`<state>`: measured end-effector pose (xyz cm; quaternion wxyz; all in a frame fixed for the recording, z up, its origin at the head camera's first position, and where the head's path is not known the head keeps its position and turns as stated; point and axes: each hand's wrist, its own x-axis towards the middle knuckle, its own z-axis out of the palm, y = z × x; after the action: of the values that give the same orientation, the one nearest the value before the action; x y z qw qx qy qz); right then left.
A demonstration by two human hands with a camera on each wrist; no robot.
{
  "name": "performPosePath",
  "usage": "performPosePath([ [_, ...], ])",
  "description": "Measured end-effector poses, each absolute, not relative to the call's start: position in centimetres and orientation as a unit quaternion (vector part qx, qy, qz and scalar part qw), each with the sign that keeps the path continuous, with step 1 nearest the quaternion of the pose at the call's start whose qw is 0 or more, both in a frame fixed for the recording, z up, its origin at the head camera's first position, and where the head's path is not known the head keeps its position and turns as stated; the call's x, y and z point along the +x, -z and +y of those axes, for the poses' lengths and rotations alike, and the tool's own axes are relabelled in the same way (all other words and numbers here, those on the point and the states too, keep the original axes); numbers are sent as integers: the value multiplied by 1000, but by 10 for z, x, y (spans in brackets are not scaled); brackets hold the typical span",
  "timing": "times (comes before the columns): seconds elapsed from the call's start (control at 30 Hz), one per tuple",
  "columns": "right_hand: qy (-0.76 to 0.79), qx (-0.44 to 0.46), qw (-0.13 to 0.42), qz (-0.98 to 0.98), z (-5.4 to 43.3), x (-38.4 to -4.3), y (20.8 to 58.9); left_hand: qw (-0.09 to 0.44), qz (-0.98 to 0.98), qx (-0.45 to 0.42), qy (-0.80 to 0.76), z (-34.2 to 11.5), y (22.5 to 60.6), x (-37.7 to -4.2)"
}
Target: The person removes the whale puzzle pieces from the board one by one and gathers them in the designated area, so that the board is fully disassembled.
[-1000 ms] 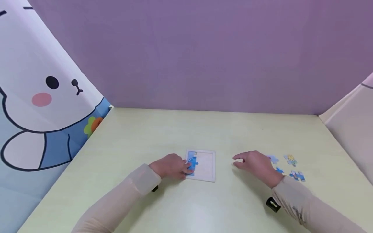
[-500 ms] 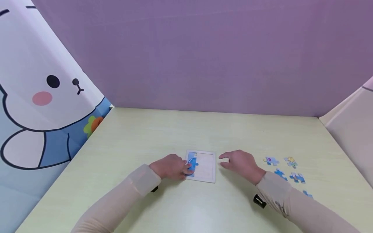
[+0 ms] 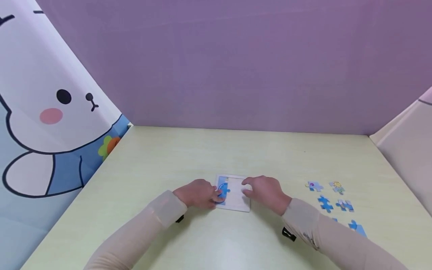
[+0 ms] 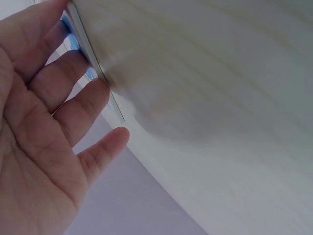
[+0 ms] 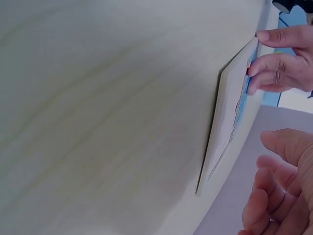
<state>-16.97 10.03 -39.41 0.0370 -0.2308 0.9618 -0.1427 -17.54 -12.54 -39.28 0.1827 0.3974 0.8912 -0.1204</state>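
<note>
My left hand [image 3: 201, 194] holds the left side of a white square jigsaw frame [image 3: 240, 207] on the table, its fingers lying over the blue puzzle pieces [image 3: 223, 186] fitted along that side. In the right wrist view, the left thumb touches the frame's [image 5: 215, 142] corner and two fingers rest on the blue part. Over the frame's right edge hovers my right hand [image 3: 268, 192], thumb and index finger apart. The right wrist view shows this hand [image 5: 288, 188] with loosely curled fingers and nothing visible between them. The bare right part of the frame is partly covered by it.
Loose jigsaw pieces lie to the right: a purple-and-blue one [image 3: 315, 186], one with a yellow sun [image 3: 336, 186], a blue one [image 3: 325, 203] and several others, some partly behind the right sleeve [image 3: 314, 223]. A purple backdrop [image 3: 236, 67] stands behind the table [image 3: 162, 150].
My right hand has moved left from beside the loose pieces to over the frame's right edge, uncovering more loose pieces. The left hand and the frame stay in place.
</note>
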Motion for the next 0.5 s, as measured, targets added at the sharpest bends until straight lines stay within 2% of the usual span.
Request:
performPosePath([
  [0.27,135,-242,35,960,86,-176,396,184,891,396,120,-126,391,-175],
  [0.5,145,-219,58,963,84,-185,399,179,888,406,118,-125,391,-175],
])
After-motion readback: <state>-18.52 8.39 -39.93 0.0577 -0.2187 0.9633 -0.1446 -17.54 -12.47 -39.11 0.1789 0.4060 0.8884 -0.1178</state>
